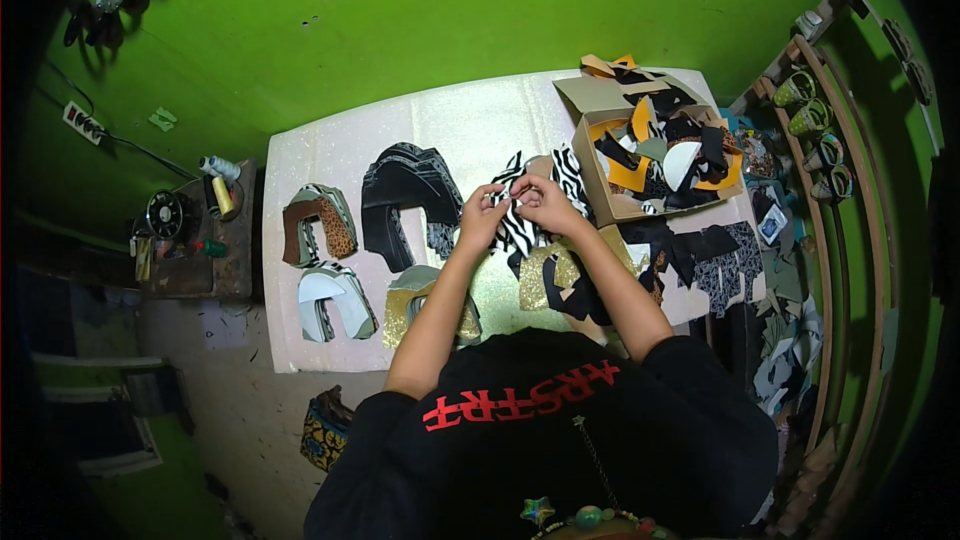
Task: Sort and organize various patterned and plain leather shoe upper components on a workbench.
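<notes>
Head view: left hand (482, 216) and right hand (546, 208), fingers curled nearly closed, are pinching a black-and-white zebra-striped, fabric-like piece (516, 233) over the middle of the pale glittery table (470, 120). Open brown cardboard box (597, 185) is sitting by the far right corner.

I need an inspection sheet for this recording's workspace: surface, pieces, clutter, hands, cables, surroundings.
Surface: pale, glittery tabletop.
Work pieces: zebra-print pieces under both hands; U-shaped black stack and white-topped stack to the left.
Clutter: cardboard box heaped with mixed offcuts; loose black pieces in front of it.
Hands: left hand and right hand meet, fingers apparently pinching zebra-print material.
Cables: dark cable from power strip; nothing seen across the tabletop.
Surroundings: green wall; thread spools at left; sandals at right.
</notes>
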### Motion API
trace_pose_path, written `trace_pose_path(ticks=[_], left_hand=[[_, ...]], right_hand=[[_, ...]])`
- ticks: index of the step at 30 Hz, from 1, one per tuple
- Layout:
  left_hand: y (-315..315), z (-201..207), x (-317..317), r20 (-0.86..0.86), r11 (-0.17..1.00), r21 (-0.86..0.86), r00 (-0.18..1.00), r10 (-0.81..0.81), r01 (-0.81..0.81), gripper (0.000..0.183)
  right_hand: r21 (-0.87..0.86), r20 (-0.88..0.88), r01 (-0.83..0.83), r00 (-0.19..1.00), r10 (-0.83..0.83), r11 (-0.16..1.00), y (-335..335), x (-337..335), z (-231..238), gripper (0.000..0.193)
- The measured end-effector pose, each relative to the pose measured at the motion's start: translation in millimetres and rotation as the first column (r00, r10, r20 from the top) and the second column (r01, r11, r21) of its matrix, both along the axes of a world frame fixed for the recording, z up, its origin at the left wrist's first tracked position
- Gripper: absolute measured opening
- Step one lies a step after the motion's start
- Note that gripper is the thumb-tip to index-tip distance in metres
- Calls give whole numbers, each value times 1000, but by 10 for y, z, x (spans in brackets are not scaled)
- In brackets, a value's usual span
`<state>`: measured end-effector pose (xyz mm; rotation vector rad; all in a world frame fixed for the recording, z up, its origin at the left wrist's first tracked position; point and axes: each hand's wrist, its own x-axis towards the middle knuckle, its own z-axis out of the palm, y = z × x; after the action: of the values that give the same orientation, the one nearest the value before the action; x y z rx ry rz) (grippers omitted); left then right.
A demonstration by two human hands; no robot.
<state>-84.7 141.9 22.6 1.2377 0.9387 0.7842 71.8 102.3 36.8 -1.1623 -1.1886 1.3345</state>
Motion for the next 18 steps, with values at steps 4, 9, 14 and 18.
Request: trace_pose_path(ticks=[4, 9, 14, 18], left_hand=[[-2, 159, -152, 98, 994, -101, 994, 56, -46, 18], [-85, 317, -514, 50, 996, -46, 996, 80, -78, 25], [-232, 412, -943, -102, 997, 72, 994, 43, -35, 25], [-309, 471, -1438, -159, 1000, -4, 987, 24, -25, 20]], right_hand=[[188, 342, 125, 922, -184, 974, -148, -164, -24, 49], [-115, 139, 139, 983, -123, 984, -374, -422, 13, 14], [-2, 363, 193, 914, -179, 981, -448, -621, 100, 24], [-40, 417, 147, 901, -118, 988, -516, -934, 221, 23]])
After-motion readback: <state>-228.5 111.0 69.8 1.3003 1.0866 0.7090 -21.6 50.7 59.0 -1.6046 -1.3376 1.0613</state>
